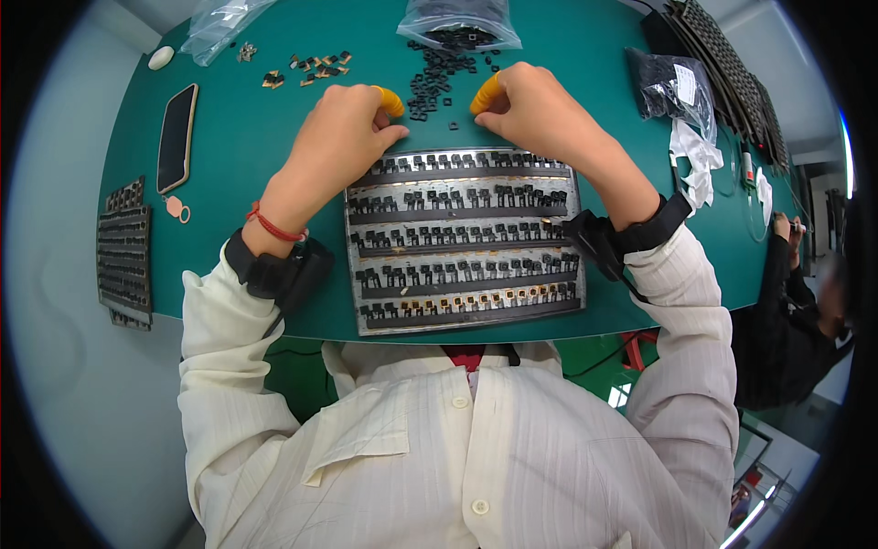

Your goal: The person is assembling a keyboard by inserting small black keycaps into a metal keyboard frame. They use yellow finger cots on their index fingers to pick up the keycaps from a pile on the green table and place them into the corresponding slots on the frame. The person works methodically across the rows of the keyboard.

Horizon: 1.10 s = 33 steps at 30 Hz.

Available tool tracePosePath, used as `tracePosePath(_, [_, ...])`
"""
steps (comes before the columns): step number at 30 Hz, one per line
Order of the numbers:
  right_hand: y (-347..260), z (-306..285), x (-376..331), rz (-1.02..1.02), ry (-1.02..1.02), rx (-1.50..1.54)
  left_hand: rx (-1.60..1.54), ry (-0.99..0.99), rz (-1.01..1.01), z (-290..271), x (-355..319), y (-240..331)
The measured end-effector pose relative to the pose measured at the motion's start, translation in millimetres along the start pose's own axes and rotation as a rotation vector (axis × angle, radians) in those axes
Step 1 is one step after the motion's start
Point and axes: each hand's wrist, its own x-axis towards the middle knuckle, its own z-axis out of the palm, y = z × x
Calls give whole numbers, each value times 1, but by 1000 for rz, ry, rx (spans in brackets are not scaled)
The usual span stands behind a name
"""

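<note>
On a green table, a metal tray [356, 274] lies in front of me, with rows of small black square parts standing along dark strips. Beyond its far edge, loose black square pieces [430, 82] are scattered between my hands. My left hand [346, 133] hovers left of them, a yellow cot on its index finger and its thumb held apart; nothing shows between them. To their right, my right hand [540, 105], also with a yellow finger cot, has index finger and thumb drawn together. Whatever lies between those tips is hidden.
A clear bag of black parts [457, 18] lies at the back; a dark-filled bag [672, 87] and stacked strips [722, 64] lie right. Left are a phone [177, 137], small gold-and-black parts [315, 69] and another strip tray [124, 252]. Another person [796, 311] sits far right.
</note>
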Motion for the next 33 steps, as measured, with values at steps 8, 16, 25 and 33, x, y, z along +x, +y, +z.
tracePosePath(8, [-9,20,7,-62,-4,12,120,52,165,5,0,-10])
tracePosePath(16, [-10,24,10,-124,14,-35,69,50,112,-3,-12,-2])
tracePosePath(25, [-29,-3,-51,-328,130,-38,-69,-108,281,2,-122,36])
tracePosePath(33, [-19,-14,-161,-119,-3,-25,53,-71,362,18,-152,37])
